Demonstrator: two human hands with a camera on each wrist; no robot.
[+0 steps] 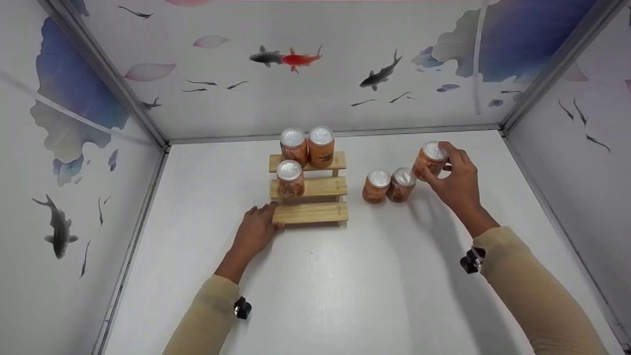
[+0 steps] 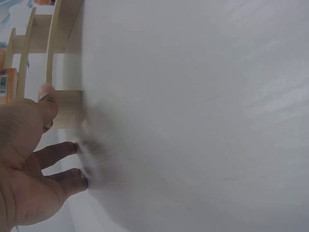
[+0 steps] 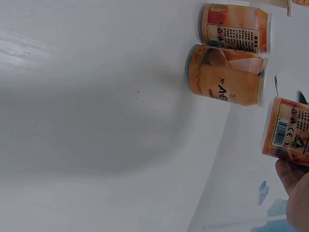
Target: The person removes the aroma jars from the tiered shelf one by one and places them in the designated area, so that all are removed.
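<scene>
My right hand (image 1: 458, 180) holds an orange can (image 1: 428, 160) with a silver lid between thumb and fingers, raised off the table. Two similar cans, one (image 1: 375, 191) on the left and another (image 1: 401, 190) beside it, stand just left of it. My left hand (image 1: 256, 229) grips the left end of the lowest step of a three-tier wooden rack (image 1: 310, 213), thumb at the front. In the left wrist view its other fingers (image 2: 58, 153) reach down by the tabletop. On the rack's top step stand two cans (image 1: 321, 150), and one can (image 1: 291, 181) sits at the middle step's left end.
The white table (image 1: 325, 296) is enclosed by a back wall (image 1: 335, 93) and side walls with painted fish and leaves. Metal edging (image 1: 143, 212) runs along the table's left side. A small black device (image 1: 473, 260) is on each wrist.
</scene>
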